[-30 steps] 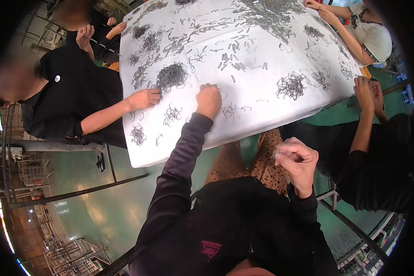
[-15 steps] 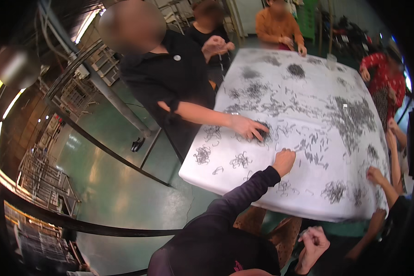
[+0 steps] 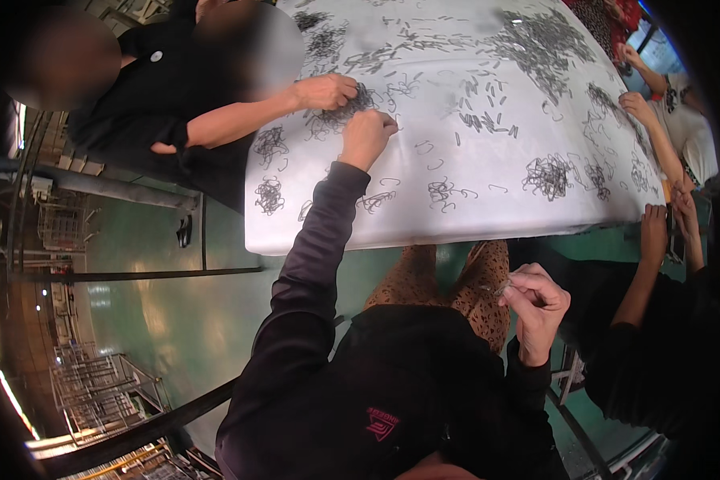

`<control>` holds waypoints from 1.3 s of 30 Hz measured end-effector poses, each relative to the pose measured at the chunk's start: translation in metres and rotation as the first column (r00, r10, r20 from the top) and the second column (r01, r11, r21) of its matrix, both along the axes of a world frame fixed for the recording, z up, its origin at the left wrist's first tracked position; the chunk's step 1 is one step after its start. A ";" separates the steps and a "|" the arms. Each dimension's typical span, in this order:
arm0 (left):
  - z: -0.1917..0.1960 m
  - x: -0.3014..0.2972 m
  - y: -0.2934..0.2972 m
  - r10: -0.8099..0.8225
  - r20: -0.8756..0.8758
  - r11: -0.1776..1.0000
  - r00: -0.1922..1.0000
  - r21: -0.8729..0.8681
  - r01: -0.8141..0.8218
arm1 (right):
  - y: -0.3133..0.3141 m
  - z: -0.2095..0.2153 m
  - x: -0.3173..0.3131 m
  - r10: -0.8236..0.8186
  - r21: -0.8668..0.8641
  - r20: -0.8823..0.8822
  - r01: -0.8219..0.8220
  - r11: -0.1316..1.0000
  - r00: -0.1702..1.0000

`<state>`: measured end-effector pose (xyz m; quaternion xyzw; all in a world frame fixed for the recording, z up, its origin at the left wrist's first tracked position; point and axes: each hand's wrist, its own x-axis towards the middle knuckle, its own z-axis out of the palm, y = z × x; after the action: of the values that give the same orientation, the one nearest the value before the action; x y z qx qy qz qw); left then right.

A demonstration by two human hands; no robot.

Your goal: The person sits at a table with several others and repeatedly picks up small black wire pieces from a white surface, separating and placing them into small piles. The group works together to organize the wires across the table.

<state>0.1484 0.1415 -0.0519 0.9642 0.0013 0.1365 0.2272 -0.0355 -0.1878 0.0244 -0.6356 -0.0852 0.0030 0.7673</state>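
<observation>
Holding left hand [image 3: 366, 139] beside pile of thin dark hooks [image 3: 364, 97] on white counter [image 3: 488, 222], unable to tell state of grip there, and pinching small blurred item [image 3: 503, 289] in right hand [image 3: 539, 307].

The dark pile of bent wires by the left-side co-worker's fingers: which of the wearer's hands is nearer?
Left. The left hand is just at the near side of the pile; the right hand is farther right, off the table.

Dark curved hooks [image 3: 363, 98] lie beside the bare left hand [image 3: 366, 138] toward the white-covered table's [image 3: 488, 218] left edge (bare right hand [image 3: 541, 310] beyond its near edge).
</observation>
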 end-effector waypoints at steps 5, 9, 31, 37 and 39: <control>-0.030 -0.005 -0.036 -0.140 -0.042 0.990 0.989 0.021 0.141 | -0.006 -0.008 -0.002 -0.006 -0.073 -0.049 0.002 0.997 0.999; -0.064 -0.007 -0.059 -0.097 0.022 0.973 0.995 0.211 0.090 | -0.006 -0.012 -0.002 -0.003 -0.112 -0.011 0.002 0.994 1.000; 0.072 -0.145 -0.158 -0.531 0.026 0.462 0.847 -0.829 0.315 | 0.009 -0.046 0.018 -0.259 0.012 -0.074 0.261 0.965 0.963; 0.059 -0.144 -0.171 -0.473 0.129 0.495 0.871 -0.779 0.384 | 0.013 -0.039 0.017 -0.320 -0.067 0.065 0.324 0.944 0.945; 0.059 -0.144 -0.174 -0.436 0.145 0.535 0.888 -0.752 0.386 | 0.015 -0.036 0.017 -0.308 -0.150 0.127 0.325 0.934 0.943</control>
<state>0.0043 -0.0324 0.0070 0.7528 -0.1607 0.0369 0.6372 -0.0187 -0.1729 -0.0113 -0.7029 -0.0199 -0.1455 0.6959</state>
